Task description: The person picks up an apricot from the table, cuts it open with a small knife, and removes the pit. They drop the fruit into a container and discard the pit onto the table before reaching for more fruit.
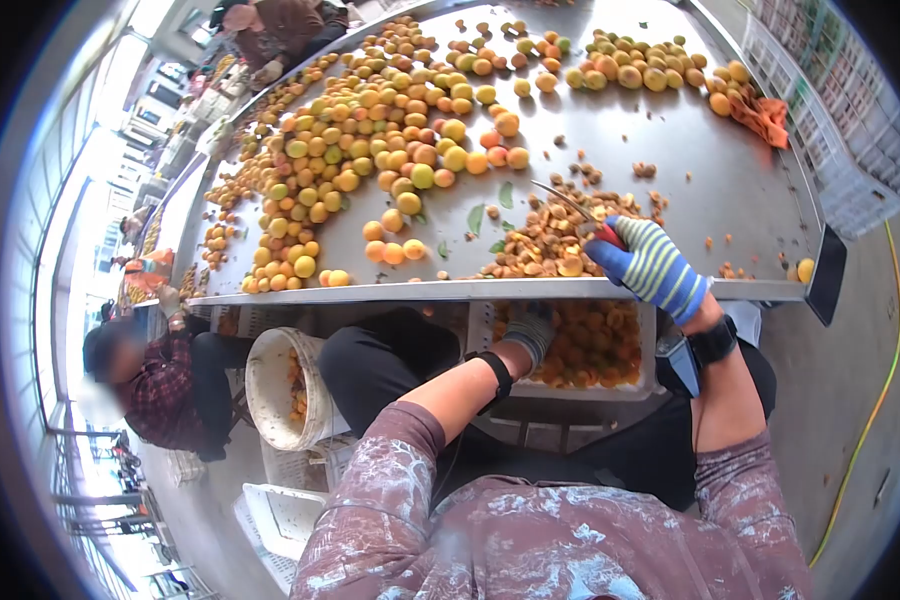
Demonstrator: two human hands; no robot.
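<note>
So on the far left there's a co-worker (160,385) in a checked shirt sitting by the metal table (750,200). Moving right, a white bucket (270,390) leans tilted with some orange bits inside. Whole fruit (320,150) is heaped over the table's left and far side. The left hand (532,332) is at the left end of the pale crate (648,340) under the near edge, which holds orange cut-looking fruit (595,345); can't tell if its fingers are gripping anything. Above that, small brown pieces (545,240) are piled at the edge. The right hand (660,268) is closed round the red handle of a curved tool (567,200), tip pointing left over the pile. Looks mid-cutting to me, and imo any next move calls for keeping that tip off the left hand. Far right, an orange cloth (760,118) touches more fruit.
</note>
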